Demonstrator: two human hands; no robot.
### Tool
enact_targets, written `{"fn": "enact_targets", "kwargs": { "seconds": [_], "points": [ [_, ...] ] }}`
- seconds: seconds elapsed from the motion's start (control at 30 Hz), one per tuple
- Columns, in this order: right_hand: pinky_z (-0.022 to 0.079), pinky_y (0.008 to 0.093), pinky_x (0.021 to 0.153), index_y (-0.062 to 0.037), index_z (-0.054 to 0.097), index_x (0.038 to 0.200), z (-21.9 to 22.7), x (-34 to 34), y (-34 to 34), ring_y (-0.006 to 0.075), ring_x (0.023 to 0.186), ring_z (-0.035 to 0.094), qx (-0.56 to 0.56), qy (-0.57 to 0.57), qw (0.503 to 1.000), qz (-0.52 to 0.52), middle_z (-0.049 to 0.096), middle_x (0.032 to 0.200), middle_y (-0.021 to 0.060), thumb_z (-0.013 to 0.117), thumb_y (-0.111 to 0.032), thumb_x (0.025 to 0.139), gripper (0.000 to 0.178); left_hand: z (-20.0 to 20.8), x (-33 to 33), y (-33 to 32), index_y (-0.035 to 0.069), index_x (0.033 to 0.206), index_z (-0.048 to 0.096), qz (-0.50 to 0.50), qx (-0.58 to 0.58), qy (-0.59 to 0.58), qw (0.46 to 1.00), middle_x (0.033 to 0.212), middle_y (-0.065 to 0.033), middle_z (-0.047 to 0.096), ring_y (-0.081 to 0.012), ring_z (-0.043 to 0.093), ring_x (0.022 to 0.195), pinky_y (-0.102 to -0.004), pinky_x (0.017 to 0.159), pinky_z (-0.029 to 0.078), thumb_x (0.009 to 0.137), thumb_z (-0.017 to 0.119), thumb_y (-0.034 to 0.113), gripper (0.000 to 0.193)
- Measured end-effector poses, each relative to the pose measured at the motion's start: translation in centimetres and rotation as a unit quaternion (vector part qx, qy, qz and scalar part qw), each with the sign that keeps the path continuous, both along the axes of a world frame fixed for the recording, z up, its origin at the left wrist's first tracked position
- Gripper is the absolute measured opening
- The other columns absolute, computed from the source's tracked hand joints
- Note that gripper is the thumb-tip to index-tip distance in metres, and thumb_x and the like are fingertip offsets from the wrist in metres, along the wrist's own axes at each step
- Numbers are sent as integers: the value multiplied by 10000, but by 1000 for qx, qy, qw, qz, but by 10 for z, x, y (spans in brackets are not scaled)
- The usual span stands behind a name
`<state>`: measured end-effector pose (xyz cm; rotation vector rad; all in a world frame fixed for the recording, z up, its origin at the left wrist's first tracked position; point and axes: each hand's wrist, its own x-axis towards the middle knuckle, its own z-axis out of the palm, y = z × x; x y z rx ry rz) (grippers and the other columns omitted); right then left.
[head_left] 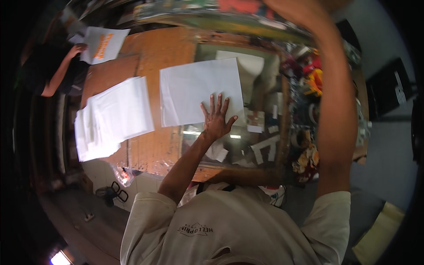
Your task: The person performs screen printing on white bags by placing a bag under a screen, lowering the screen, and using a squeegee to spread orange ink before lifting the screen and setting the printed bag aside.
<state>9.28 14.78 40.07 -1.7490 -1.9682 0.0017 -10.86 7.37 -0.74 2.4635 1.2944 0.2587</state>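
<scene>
My left hand [215, 117] lies flat with its fingers spread on a smooth white sheet [185, 97]. That sheet rests partly on the wooden table top and partly over a glass panel [194, 152] set into it. My right arm stretches up to the far edge, where my right hand [297, 9] is at a raised, paint-stained frame [212, 20]. The frame is blurred, and the right hand's fingers are cut off by the picture's edge. To the left of the sheet sits a fanned stack of white sheets [115, 110].
At the far left a person [55, 73] in dark clothing holds a white sheet with orange print [104, 44]. Rags and small containers [309, 77] crowd the table's right side. Paper scraps [266, 145] show under or on the glass. A dark box [391, 90] stands farther right.
</scene>
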Motion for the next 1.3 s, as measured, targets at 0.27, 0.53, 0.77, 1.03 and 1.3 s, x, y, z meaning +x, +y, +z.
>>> {"fn": "enact_targets", "kwargs": {
  "seconds": [0.27,0.53,0.77,1.03,1.3],
  "points": [
    [583,427,772,-24,795,1027,17,30,27,257,766,711,-130,4,989,68,760,805,156,575,-235,922,323,2,89,-28,103,1619,310,-94,-1,23,995,1697,-246,132,-432,68,1585,-801,1142,91,1027,527,512,751],
    [581,406,741,-15,795,1051,19,19,26,265,766,706,-96,-49,994,-9,753,869,197,596,-204,874,327,11,91,-58,152,1619,316,-122,-35,18,992,1703,-228,109,-413,48,1591,-787,1160,68,994,596,501,769],
    [575,387,719,-11,792,1050,16,23,23,248,754,698,-98,-54,994,6,745,861,189,593,-205,895,318,9,112,-64,161,1610,333,-170,-32,-3,985,1697,-231,130,-408,56,1591,-793,1157,75,956,635,536,813],
    [567,367,693,-8,788,1049,15,24,22,228,741,689,-104,-62,993,11,737,852,179,589,-205,920,309,4,126,-76,78,1574,395,-174,-10,3,985,1689,-260,144,-407,77,1587,-804,1135,125,952,609,574,824],
    [559,346,667,-4,785,1049,15,23,23,208,729,680,-111,-72,991,18,728,843,170,586,-206,945,302,-2,137,-85,48,1589,337,-176,-23,-1,984,1690,-257,142,-391,68,1592,-784,1159,99,953,630,539,855]
  ]
}}
